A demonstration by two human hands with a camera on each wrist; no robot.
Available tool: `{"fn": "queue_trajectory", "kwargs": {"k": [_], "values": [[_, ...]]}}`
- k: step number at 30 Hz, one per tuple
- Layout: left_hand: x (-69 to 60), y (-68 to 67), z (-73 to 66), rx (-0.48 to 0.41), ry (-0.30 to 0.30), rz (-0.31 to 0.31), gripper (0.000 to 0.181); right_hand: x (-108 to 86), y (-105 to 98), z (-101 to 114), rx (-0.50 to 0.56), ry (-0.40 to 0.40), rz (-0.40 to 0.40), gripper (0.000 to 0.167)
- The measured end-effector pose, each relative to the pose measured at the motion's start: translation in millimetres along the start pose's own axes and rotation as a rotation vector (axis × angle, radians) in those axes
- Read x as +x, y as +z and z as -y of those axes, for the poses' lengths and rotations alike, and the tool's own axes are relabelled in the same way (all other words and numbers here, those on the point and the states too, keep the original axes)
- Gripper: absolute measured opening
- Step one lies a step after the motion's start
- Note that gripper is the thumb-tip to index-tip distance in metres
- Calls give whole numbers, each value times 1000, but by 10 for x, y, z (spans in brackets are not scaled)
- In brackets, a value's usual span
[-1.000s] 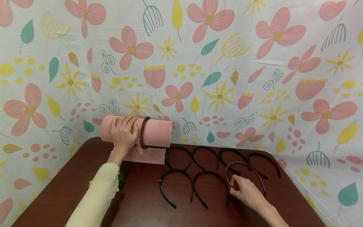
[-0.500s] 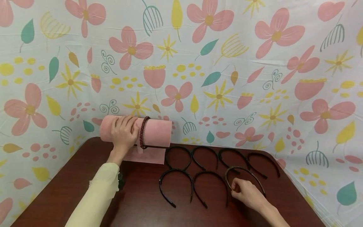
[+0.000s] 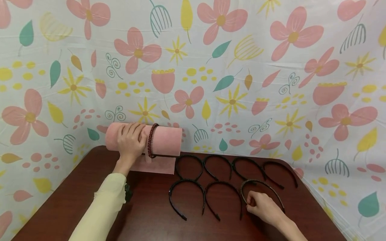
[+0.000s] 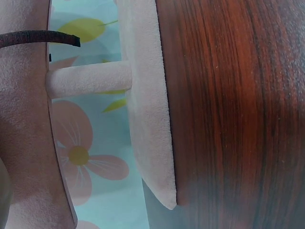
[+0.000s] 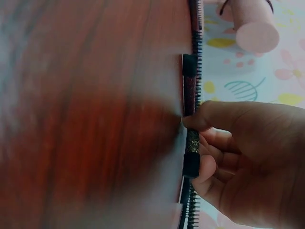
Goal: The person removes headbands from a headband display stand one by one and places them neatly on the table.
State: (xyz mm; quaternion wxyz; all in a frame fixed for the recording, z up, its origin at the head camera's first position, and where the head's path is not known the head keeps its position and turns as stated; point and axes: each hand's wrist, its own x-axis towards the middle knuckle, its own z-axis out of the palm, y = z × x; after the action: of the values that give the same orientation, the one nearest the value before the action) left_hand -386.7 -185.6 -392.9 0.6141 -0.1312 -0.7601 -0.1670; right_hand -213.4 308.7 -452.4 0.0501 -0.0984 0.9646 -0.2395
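Note:
My left hand (image 3: 130, 140) lies over the left part of a pink padded roll on a headband stand (image 3: 169, 140), fingers bent over its top. A dark red toothed headband (image 3: 151, 140) sits around the roll, just right of that hand; its tip also shows in the left wrist view. At the right of the table, my right hand (image 3: 263, 207) pinches the left end of a gold-brown headband (image 3: 261, 181) between thumb and fingers. The right wrist view shows the pinched end (image 5: 193, 140) up close. This headband's arch points away from me, at the right end of the front row.
Two black headbands, one at the left (image 3: 187, 180) and one in the middle (image 3: 226, 182), lie in the front row. Several more black headbands (image 3: 217, 156) form a back row. A floral curtain (image 3: 193, 83) hangs behind the brown table (image 3: 144, 207).
The gold-brown headband's arch has come down lower, toward the table, with my right hand shifting slightly to the right. My left hand stays on the stand's roll.

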Motion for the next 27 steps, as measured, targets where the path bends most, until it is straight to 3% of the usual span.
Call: {"fn": "queue_trajectory", "kwargs": {"k": [12,27], "values": [[5,1,-3,3,0,-9,38,-31,-6,29,-52,61,-7,15],[3,3,-4,7,3,-2,37,29,-44,6,72,-36,73,14]]}}
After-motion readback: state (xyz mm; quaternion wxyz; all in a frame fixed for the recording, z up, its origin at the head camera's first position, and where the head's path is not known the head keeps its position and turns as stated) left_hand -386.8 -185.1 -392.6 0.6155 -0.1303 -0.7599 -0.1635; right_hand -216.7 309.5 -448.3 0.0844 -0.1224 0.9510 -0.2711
